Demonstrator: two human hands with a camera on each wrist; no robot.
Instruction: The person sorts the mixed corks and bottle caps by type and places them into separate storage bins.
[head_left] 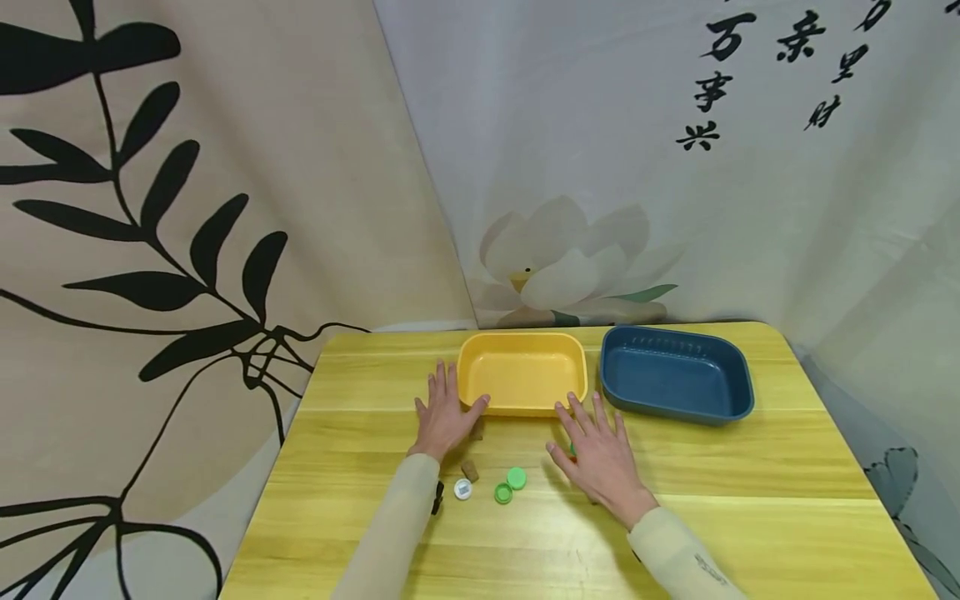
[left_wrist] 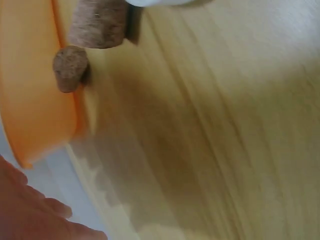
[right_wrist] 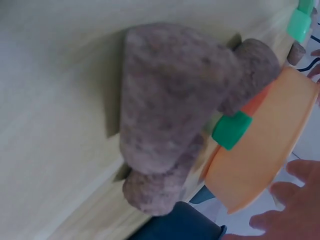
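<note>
My left hand (head_left: 444, 417) is at the left end of the yellow tray (head_left: 522, 373), fingers spread and thumb over its near-left corner. In the left wrist view, two corks (left_wrist: 100, 22) lie beside the tray's wall. My right hand (head_left: 598, 454) hovers with spread fingers near the tray's front right corner and holds nothing. Below it, partly hidden in the head view, are several corks (right_wrist: 170, 85), a green cap (right_wrist: 232, 130) and something red (right_wrist: 257, 102). Between the hands lie two green caps (head_left: 516, 477), a white cap (head_left: 462, 489) and a cork (head_left: 469, 471).
A dark blue tray (head_left: 675, 375) stands right of the yellow one, at the back of the wooden table (head_left: 780, 500). Behind the table hangs a light cloth (head_left: 360, 183) with leaf, flower and character prints.
</note>
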